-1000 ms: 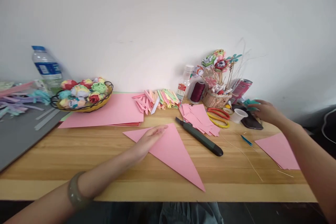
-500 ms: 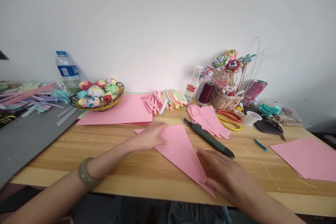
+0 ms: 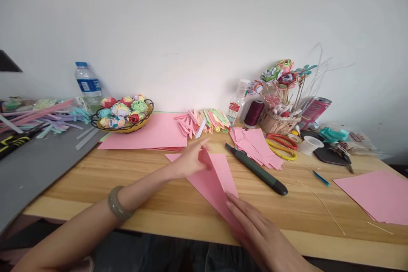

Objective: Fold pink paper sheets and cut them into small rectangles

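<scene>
A pink sheet of paper (image 3: 205,189) lies at an angle near the table's front edge, with one flap standing up along its middle. My left hand (image 3: 193,159) is at the sheet's far end, its thumb and fingers closed around the top of that flap. On the near right side, my right hand (image 3: 255,225) lies against the flap with straight fingers held together; its thumb is hidden. A green bangle (image 3: 117,202) circles my left wrist. A dark green craft knife (image 3: 256,172) rests just right of the sheet.
Stacked pink paper (image 3: 143,138) lies behind my left hand, partly under a basket (image 3: 137,126) of paper flowers. Folded strips (image 3: 204,122) and cut pink pieces (image 3: 256,146) sit farther back. Scissors (image 3: 283,146) and a small plastic cup (image 3: 309,144) stand right, above more pink sheets (image 3: 376,195).
The sheet's right part has been lifted and turned leftward into a raised flap. My right hand moved left and nearer with it; my left hand has closed on its far end. The view shifted slightly.
</scene>
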The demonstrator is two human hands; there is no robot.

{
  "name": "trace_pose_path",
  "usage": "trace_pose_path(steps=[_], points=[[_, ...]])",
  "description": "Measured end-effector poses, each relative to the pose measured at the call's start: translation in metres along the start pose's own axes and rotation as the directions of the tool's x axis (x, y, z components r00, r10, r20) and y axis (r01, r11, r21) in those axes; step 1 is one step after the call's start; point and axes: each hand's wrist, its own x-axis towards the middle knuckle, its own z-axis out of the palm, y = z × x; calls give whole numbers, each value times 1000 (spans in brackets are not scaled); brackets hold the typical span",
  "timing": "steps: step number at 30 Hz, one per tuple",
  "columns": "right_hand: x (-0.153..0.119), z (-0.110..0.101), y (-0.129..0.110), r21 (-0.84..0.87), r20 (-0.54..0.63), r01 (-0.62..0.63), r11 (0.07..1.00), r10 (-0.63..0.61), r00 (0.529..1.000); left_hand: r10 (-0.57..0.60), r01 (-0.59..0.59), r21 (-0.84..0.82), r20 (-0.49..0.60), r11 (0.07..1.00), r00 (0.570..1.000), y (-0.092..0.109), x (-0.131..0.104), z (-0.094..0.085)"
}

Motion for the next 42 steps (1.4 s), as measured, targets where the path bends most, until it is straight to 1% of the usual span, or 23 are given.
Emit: trace_pose_path(steps=[1, 3, 5, 6, 8, 11, 13, 15, 17, 19, 21, 24, 26, 27, 30, 31, 33, 35, 37, 38, 39, 40, 42], points=[[-1, -2, -2, 29, 15, 4, 1000, -5, 1000, 36, -36, -62, -13, 997, 999, 4, 0, -4], [-5, -6, -2, 95, 48, -16, 995, 11, 999, 143, -139, -167, 11, 976, 990, 14, -3, -12], [-8, -12, 0, 138, 95, -24, 990, 11, 995, 259, -248, -240, 16, 939, 966, 24, -11, -21], [-8, -15, 1, 143, 122, -14, 990, -3, 993, 293, -283, -267, -2, 921, 956, 28, -16, -24], [-5, -22, 6, 143, 177, 40, 989, -65, 982, 310, -312, -303, -57, 900, 949, 32, -26, -31], [4, -30, 13, 140, 269, 136, 981, -170, 948, 278, -306, -340, -131, 889, 952, 29, -41, -38], [8, -30, 15, 96, 291, 172, 980, -193, 937, 252, -275, -341, -110, 899, 961, 25, -52, -43], [6, -23, 15, 11, 250, 171, 985, -169, 953, 230, -225, -282, -14, 933, 973, 21, -65, -49], [-1, -13, 13, -99, 143, 153, 983, -138, 980, 205, -185, -156, 122, 970, 971, 19, -79, -56], [-10, -1, 12, -230, 19, 114, 966, -112, 994, 165, -166, -15, 216, 986, 962, 16, -94, -64], [-17, 7, 13, -349, -59, 77, 934, -104, 993, 115, -138, 87, 235, 987, 965, 13, -106, -69], [-19, 13, 16, -443, -82, 53, 895, -99, 992, 68, -116, 187, 247, 975, 967, 7, -119, -67], [-17, 13, 17, -431, -84, 42, 902, -86, 993, 67, -136, 237, 279, 962, 958, 6, -123, -60], [-16, 13, 16, -395, -73, 67, 916, -104, 992, 72, -147, 239, 295, 960, 953, 6, -123, -56], [-15, 15, 13, -197, -50, 174, 965, -187, 981, 82, -141, 168, 317, 976, 945, 6, -123, -48], [-16, 16, 12, -125, -49, 174, 977, -182, 982, 82, -137, 155, 317, 978, 945, 4, -123, -49], [-17, 16, 11, 0, -54, 92, 996, -92, 994, 68, -132, 184, 317, 974, 946, 1, -121, -51], [-19, 14, 12, 119, -57, 3, 993, 4, 998, 50, -133, 240, 326, 962, 944, -3, -120, -55], [-20, 11, 13, 249, -62, -91, 964, 110, 992, 26, -118, 267, 324, 956, 946, -4, -119, -54], [-20, 9, 13, 312, -55, -168, 935, 195, 979, 8, -91, 269, 296, 959, 955, -4, -119, -51], [-20, 8, 13, 369, -42, -265, 891, 300, 953, -23, -45, 265, 248, 963, 969, -3, -120, -47], [-21, 7, 12, 417, -36, -368, 831, 419, 907, -73, 24, 252, 188, 967, 979, -2, -120, -41], [-21, 8, 9, 488, -60, -536, 689, 639, 767, -199, 183, 201, 60, 962, 978, -1, -122, -28]])
